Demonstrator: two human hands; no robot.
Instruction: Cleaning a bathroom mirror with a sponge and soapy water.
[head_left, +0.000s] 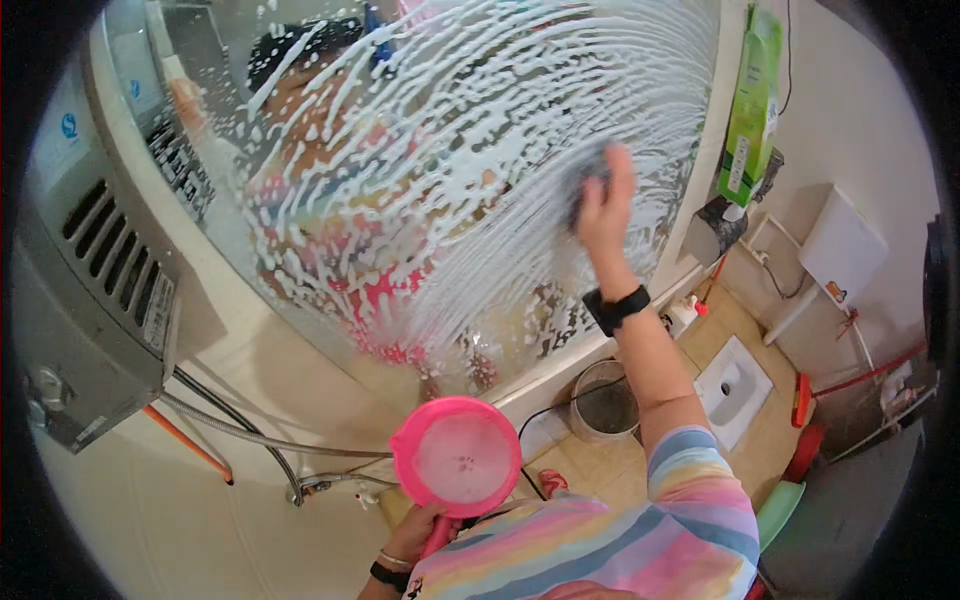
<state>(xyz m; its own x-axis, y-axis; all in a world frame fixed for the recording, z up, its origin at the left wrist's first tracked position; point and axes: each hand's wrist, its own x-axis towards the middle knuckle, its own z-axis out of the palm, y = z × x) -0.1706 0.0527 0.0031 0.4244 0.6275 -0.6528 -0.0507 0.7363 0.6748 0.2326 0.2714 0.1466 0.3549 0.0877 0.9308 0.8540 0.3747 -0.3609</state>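
Note:
My left hand (416, 529) grips the handle of a pink plastic dipper (401, 461), which holds whitish, sudsy liquid. Against the large wall mirror (525, 330), my right hand (609, 206) presses a dark scrubbing pad (587, 180), blurred and partly hidden by the fingers. White foam (480, 157) lies in curved streaks over much of the glass. Fine streaks run from the pad down towards the mirror's lower left. Parts of a person's reflection show through the foam.
A grey metal water heater (112, 277) hangs at left, with hoses (277, 442) below. A bucket (604, 405) stands on the floor under the mirror. To the right are a squat toilet (735, 394), a white cistern (844, 244) and a green package (750, 112).

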